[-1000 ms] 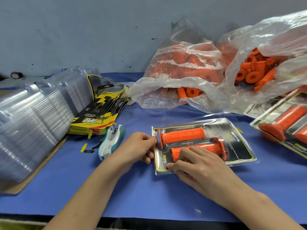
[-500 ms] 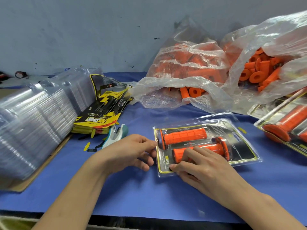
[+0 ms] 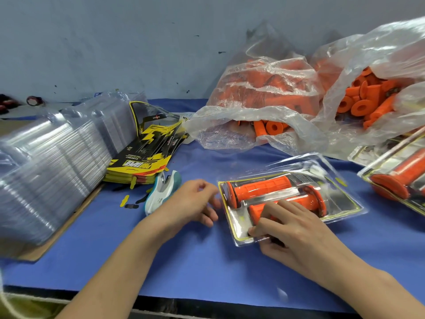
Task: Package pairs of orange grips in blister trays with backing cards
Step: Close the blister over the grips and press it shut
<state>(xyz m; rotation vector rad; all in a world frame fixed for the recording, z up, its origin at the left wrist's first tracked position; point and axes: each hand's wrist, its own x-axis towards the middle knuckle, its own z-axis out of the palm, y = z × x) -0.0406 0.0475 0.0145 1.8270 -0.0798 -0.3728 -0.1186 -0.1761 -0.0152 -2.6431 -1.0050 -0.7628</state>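
A clear blister pack [image 3: 340, 203] with a yellow-edged backing card lies on the blue table. It holds two orange grips: the far grip [image 3: 262, 187] and the near grip [image 3: 301, 200]. My right hand [image 3: 292, 229] lies over the pack's near left part, fingers on top and thumb at its near edge, pinching it. My left hand [image 3: 193, 201] hovers just left of the pack, apart from it, fingers loosely curled and holding nothing.
A white and teal stapler [image 3: 161, 194] lies beside my left hand. Behind it are a stack of yellow-black backing cards [image 3: 140, 164] and a large stack of empty blister trays [image 3: 50, 162]. Two plastic bags of orange grips [image 3: 259, 88] [image 3: 368, 100] stand behind. Finished packs [image 3: 400, 178] lie at right.
My left hand has let go of the pack's left edge and drawn back to the left. My right hand has slid toward the pack's near left corner.
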